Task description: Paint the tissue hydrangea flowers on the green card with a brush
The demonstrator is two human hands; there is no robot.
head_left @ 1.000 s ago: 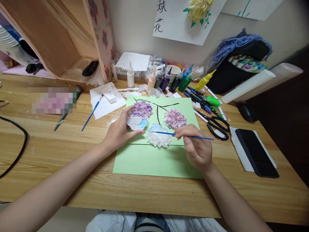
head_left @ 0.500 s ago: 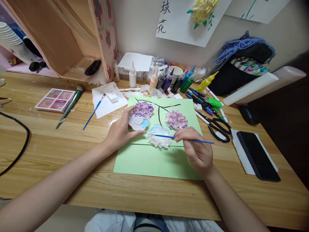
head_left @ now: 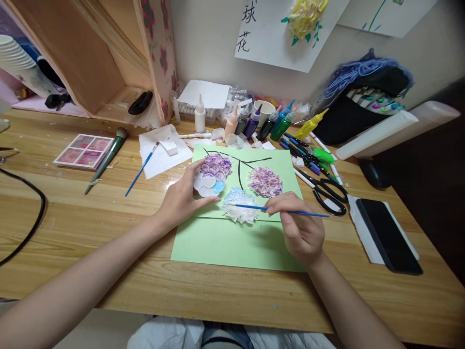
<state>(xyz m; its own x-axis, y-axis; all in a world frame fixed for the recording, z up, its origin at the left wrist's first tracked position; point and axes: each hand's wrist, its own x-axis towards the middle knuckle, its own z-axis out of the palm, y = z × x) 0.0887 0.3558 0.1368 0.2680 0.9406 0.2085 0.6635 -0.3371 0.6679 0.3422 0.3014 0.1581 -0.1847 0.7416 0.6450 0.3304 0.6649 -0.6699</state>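
My right hand [head_left: 300,225] pinches a slim blue paintbrush [head_left: 250,207], its tip over the left part of a white paper flower [head_left: 241,213] tinted pale blue along the top. Between the thumb and fingers of my left hand [head_left: 183,196] is a small round paint palette [head_left: 206,181] with purple and light blue paint in its wells. The palette partly covers a purple paper flower [head_left: 222,162]. Another pinkish-purple flower [head_left: 265,182] sits to the right. All three flowers lie on green paper [head_left: 225,242] with black stem lines drawn on it.
Paint bottles [head_left: 250,123], a paper cup [head_left: 267,106] and markers [head_left: 305,157] stand or lie behind the paper. Scissors [head_left: 329,194] and a phone [head_left: 388,235] are on the right. On the left lie another blue brush [head_left: 140,172], a large makeup brush [head_left: 107,157] and a four-part palette [head_left: 84,151].
My right hand has shifted slightly to the right, drawing the brush tip a little to the right across the white flower. My left hand and the palette stay in place.
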